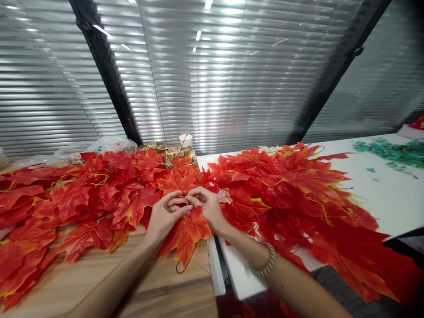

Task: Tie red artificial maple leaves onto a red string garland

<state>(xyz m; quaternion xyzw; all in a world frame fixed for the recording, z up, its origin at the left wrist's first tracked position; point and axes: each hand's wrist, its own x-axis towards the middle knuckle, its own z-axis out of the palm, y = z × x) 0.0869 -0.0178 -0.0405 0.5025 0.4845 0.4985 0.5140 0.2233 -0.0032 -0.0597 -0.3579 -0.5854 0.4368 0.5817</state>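
My left hand (169, 213) and my right hand (209, 206) meet over the middle of the table, fingers pinched together at the stem of an artificial maple leaf (186, 233). That red-orange leaf hangs flat below my fingertips, above the wood top. A thin red cord (181, 267) loops out under its lower tip. Just behind my fingers, another maple leaf (178, 181) stands up. What exactly sits between the fingertips is too small to make out fully; yellowish stem shows there. A beaded bracelet (266, 260) is on my right wrist.
Heaps of red maple leaves lie left (77, 198) and right (291, 185). Behind are gold packets (180, 155), a paper cup (185, 140) and clear plastic bags (112, 144). A wood table (172, 293) meets a white table (391, 194) bearing green foliage (392, 151). Blinds (212, 79) stand behind.
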